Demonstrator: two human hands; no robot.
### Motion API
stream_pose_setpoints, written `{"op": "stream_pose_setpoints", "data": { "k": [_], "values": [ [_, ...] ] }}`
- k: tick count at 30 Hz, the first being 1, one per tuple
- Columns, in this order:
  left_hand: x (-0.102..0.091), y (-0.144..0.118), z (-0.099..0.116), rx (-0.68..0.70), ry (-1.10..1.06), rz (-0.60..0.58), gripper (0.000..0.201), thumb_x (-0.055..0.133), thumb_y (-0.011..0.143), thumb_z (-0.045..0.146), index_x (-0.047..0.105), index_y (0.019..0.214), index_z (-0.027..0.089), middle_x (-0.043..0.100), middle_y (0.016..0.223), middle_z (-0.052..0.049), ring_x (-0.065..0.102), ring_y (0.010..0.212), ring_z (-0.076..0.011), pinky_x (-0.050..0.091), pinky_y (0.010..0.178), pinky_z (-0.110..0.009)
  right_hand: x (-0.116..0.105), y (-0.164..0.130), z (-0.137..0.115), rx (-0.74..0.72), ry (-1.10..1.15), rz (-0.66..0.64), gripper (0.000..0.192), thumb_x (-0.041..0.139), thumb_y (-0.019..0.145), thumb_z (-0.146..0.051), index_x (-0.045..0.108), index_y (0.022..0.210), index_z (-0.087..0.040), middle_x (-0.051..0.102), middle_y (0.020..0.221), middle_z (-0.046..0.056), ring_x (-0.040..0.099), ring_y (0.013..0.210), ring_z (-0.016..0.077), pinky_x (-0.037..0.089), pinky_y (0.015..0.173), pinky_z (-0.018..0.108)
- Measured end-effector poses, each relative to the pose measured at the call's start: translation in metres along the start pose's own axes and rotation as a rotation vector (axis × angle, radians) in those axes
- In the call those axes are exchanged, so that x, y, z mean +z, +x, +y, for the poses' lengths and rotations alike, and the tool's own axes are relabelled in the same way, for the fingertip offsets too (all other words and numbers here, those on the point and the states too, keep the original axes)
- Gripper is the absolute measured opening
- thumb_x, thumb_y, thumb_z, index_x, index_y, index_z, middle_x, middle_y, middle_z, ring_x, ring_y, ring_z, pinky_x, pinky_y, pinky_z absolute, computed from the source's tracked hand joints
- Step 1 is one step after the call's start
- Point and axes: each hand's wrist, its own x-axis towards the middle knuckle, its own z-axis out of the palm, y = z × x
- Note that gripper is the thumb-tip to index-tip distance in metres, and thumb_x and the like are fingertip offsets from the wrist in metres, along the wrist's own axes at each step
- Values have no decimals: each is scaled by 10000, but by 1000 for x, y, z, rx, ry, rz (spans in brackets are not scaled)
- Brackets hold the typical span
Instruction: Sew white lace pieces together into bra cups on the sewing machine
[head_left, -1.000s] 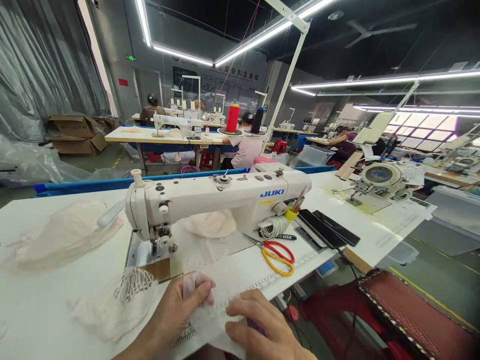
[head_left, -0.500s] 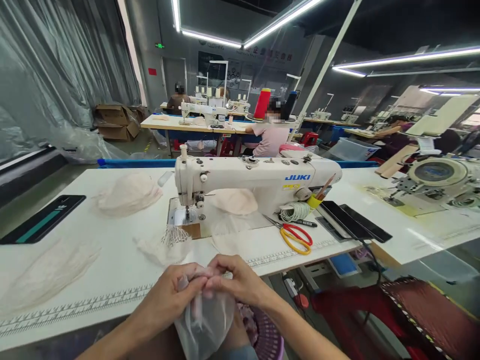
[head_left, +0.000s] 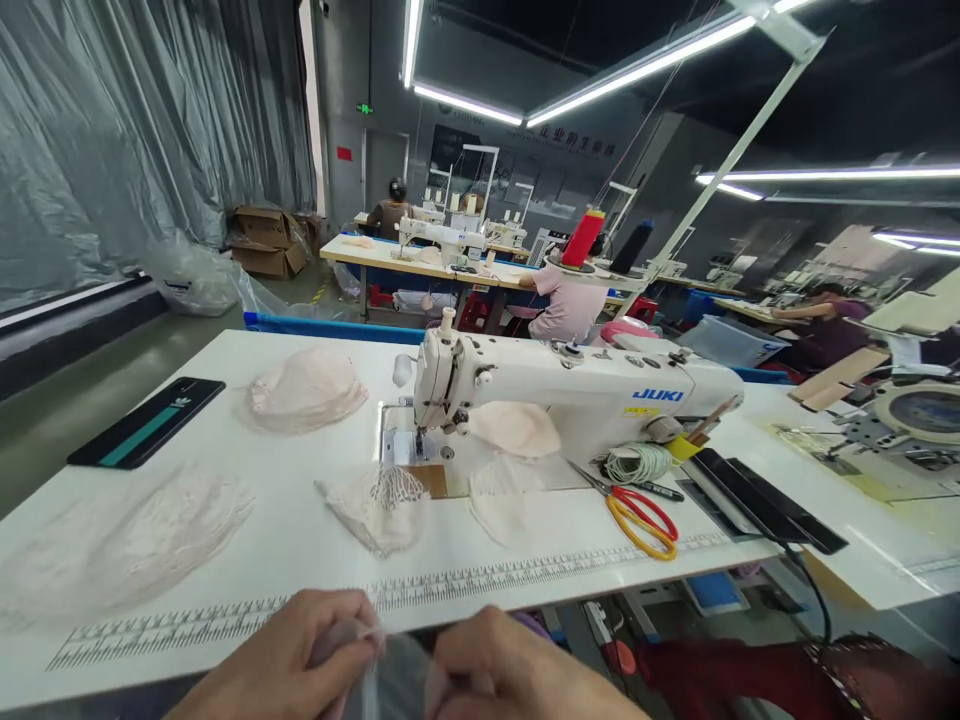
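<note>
I see my left hand [head_left: 289,655] and my right hand [head_left: 499,665] below the front edge of the white table [head_left: 247,560], and both pinch a thin clear plastic bag [head_left: 390,680] between them. The bag is glossy and wrinkled, and most of it is cut off by the bottom of the view. On the table a small net-like piece of fabric [head_left: 379,505] lies in front of the white sewing machine [head_left: 570,390]. Soft round cream pieces [head_left: 304,390] rest toward the back edge. Scissors [head_left: 634,510] with red and yellow handles lie at the right. Half a second ago the bag hung lower and was more visible; now my hands are lower in the view.
</note>
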Motion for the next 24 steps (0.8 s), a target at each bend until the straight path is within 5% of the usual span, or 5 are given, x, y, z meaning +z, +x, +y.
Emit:
{"op": "stream_pose_setpoints", "data": {
  "k": [2, 6, 10, 16, 24],
  "values": [
    [-22, 6, 8, 8, 101, 21, 318, 452, 825, 474, 569, 750, 188, 482, 424, 63, 436, 383, -107, 352, 442, -197, -2, 10, -5, 53, 62, -12, 87, 576, 813, -226, 603, 783, -148, 505, 598, -51, 465, 536, 59, 339, 492, 143],
    [-74, 61, 27, 227, 423, 165, 303, 414, 842, 410, 574, 724, 182, 582, 597, 20, 575, 547, -147, 398, 521, -211, -25, 59, -1, 161, -198, 295, 193, 403, 911, -268, 517, 800, -159, 520, 563, -44, 456, 449, 71, 358, 448, 164],
    [-97, 119, 22, 158, 542, 173, 148, 518, 745, 292, 583, 662, 189, 608, 636, 10, 592, 584, -172, 357, 510, -230, -43, 101, 19, 205, -426, 447, 61, 455, 848, -147, 497, 892, -154, 559, 628, -9, 514, 558, 127, 333, 525, 214],
    [-81, 124, 0, 71, 682, 270, 80, 499, 726, 211, 500, 646, 209, 597, 657, 1, 568, 734, -218, 310, 570, -258, -40, 105, 41, 231, -597, 462, 149, 493, 837, -169, 498, 985, -175, 602, 692, 18, 560, 607, 184, 271, 532, 239],
    [-38, 106, 1, 99, 636, 193, 105, 437, 776, 149, 436, 693, 213, 600, 733, 23, 555, 759, -183, 348, 665, -272, -83, 33, 84, 241, -928, 531, 196, 458, 912, -350, 473, 1066, -231, 684, 737, 3, 651, 623, 188, 363, 518, 240]
  ]
}}
